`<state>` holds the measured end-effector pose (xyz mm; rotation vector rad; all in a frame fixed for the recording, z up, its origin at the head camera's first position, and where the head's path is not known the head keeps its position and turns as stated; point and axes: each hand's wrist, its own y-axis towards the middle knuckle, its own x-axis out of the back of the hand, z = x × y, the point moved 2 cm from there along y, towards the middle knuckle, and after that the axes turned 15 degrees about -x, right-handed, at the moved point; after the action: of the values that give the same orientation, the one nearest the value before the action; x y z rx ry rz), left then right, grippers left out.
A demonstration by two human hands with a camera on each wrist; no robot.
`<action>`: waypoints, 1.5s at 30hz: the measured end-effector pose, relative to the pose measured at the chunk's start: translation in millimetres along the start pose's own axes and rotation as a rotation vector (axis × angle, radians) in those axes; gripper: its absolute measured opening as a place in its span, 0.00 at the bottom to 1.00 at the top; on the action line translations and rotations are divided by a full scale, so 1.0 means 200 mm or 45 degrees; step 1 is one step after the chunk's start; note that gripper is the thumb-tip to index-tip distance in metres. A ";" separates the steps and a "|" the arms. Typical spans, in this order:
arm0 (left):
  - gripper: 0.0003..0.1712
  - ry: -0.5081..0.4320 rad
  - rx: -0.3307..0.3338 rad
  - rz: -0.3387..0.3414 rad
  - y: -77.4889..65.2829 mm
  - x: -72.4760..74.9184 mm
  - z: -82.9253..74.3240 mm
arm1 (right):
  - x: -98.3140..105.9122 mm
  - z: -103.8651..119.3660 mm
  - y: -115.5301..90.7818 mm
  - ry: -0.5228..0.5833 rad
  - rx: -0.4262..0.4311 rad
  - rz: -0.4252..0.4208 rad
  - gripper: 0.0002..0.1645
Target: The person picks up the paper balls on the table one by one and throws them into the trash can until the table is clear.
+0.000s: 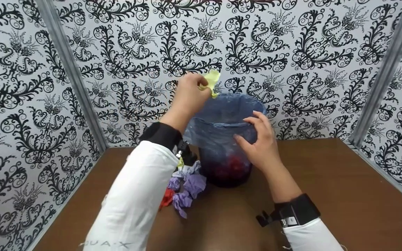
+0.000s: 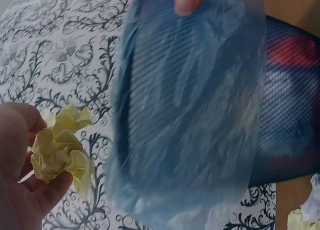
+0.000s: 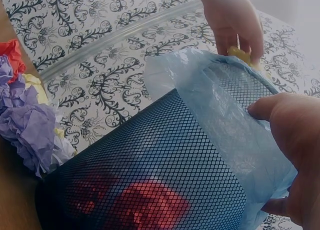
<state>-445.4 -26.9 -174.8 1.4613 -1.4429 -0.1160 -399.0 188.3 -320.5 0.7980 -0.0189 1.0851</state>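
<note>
A crumpled yellow paper is pinched between the thumb and fingers of my left hand, raised above the left rim of a mesh wastebasket. A blue plastic bag lines the basket and folds down over its outside. My right hand grips the basket's near right rim through the bag, thumb on the outer side and fingers at the edge. Red crumpled paper shows through the mesh near the bottom, with something pale beside it.
Left of the basket, several crumpled papers lie on the brown table: purple, red and white, with some yellow among them. Patterned walls enclose the table at the back and sides.
</note>
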 end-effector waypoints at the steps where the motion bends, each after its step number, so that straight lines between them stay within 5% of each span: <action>1: 0.09 -0.002 -0.005 0.009 0.00 -0.02 0.00 | 0.00 0.00 0.00 0.001 0.000 0.000 0.32; 10: 0.14 0.157 -0.008 0.147 0.00 -0.13 0.01 | 0.00 0.01 0.00 0.017 0.008 -0.012 0.32; 30: 0.26 0.131 -0.027 0.453 -0.04 -0.20 0.06 | 0.00 0.01 -0.01 0.015 -0.012 0.009 0.32; 36: 0.30 0.106 -0.040 0.485 -0.08 -0.15 0.07 | 0.00 0.00 -0.01 0.016 -0.012 0.005 0.32; 45: 0.33 0.017 0.029 0.438 -0.16 0.06 0.14 | 0.00 0.00 -0.01 0.015 -0.027 -0.002 0.32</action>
<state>-439.7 -60.4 -202.6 1.2084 -1.6667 0.1239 -397.8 187.0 -320.8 0.7725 -0.0200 1.0866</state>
